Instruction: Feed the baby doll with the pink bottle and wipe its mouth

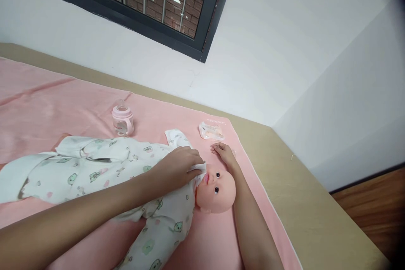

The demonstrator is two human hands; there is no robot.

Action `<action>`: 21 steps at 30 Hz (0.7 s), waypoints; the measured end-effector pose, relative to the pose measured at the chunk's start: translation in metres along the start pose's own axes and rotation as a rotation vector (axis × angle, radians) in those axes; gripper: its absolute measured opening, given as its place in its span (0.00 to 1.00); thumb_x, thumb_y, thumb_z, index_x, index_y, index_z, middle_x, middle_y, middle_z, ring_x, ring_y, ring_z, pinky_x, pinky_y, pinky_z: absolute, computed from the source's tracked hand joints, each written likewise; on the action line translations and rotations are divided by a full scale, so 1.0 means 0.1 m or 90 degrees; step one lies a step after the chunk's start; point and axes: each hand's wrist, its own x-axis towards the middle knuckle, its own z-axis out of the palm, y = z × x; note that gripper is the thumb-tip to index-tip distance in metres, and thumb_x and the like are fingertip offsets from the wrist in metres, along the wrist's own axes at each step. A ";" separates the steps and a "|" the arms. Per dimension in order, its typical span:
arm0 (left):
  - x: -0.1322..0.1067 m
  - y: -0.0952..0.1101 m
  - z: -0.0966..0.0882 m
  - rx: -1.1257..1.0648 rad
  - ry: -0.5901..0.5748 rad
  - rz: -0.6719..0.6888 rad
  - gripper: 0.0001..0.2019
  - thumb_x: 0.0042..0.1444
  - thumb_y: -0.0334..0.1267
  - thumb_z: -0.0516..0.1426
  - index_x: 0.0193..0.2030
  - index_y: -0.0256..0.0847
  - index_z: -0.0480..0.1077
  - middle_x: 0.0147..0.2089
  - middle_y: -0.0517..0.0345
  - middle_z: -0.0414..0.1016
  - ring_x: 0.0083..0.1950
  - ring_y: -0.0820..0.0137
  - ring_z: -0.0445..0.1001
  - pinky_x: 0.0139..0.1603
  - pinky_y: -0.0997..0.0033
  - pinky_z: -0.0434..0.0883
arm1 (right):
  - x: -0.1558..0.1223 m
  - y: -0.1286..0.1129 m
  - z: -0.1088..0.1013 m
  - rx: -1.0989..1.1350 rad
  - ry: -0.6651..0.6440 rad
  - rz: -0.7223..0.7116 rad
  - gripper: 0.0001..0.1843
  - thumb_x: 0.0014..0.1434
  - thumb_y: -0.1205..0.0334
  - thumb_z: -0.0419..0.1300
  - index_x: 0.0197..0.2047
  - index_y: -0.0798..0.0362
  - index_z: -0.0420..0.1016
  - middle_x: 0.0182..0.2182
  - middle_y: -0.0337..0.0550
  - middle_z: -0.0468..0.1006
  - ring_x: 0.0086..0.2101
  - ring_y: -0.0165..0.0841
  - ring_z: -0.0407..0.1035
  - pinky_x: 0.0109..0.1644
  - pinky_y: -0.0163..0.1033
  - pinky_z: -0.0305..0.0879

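A baby doll [218, 194] in a white printed romper [136, 164] lies on its back, its head to the right. My left hand [179, 166] is closed on a white wipe [200, 168], pinched between thumb and fingers at the doll's chin, just beside its mouth. Past the top of the doll's head reaches my right arm, and my right hand [223, 152] rests on the pink mat with its fingers loosely extended, holding nothing. The near side of my left hand's grip on the wipe is partly hidden.
A pink baby bottle [122, 120] with handles stands behind the doll's body. A small clear packet [211, 130] lies just beyond my right hand. Pink mat [215, 240] covers much of the wooden table [278, 185], which meets a white wall with a barred window [164, 0].
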 end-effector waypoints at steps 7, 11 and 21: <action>0.00 0.00 0.00 0.006 -0.003 0.007 0.10 0.56 0.29 0.51 0.24 0.37 0.60 0.31 0.61 0.69 0.36 0.69 0.66 0.37 0.70 0.58 | 0.02 0.00 -0.01 0.004 -0.009 0.004 0.14 0.48 0.51 0.63 0.34 0.53 0.76 0.31 0.42 0.78 0.34 0.32 0.71 0.47 0.41 0.68; 0.01 0.01 0.00 -0.002 -0.004 0.011 0.08 0.55 0.27 0.51 0.26 0.38 0.63 0.33 0.60 0.71 0.37 0.69 0.67 0.38 0.69 0.59 | 0.02 0.01 -0.02 0.006 -0.013 0.001 0.15 0.49 0.51 0.62 0.35 0.53 0.76 0.32 0.42 0.78 0.33 0.31 0.71 0.47 0.40 0.67; 0.01 0.01 -0.01 -0.007 -0.012 0.013 0.08 0.56 0.26 0.49 0.30 0.38 0.66 0.35 0.59 0.71 0.39 0.67 0.68 0.39 0.69 0.59 | 0.02 0.03 -0.02 0.006 -0.004 -0.001 0.15 0.49 0.50 0.62 0.35 0.53 0.76 0.32 0.43 0.78 0.33 0.31 0.71 0.46 0.40 0.68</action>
